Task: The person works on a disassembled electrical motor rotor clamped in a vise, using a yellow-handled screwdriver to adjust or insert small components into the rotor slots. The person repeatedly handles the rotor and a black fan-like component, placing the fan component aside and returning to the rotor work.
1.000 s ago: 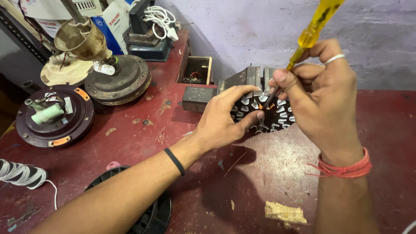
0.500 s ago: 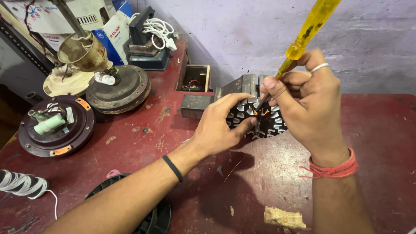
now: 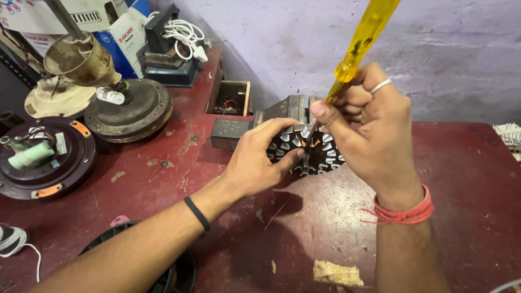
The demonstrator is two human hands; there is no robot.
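Little shifted since before: motor core (image 3: 304,149) is steadied under left hand (image 3: 255,163); screwdriver (image 3: 361,40) is gripped by right hand (image 3: 374,130), tip in the windings.

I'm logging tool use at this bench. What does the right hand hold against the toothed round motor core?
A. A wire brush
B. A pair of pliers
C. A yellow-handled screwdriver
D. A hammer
C: the right hand grips a yellow-handled screwdriver, tip down into the motor core that the left hand steadies.

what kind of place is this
Probably a small fan-repair workshop. On the worn red bench a stator is being worked with a yellow screwdriver, with opened fan motors beside it.
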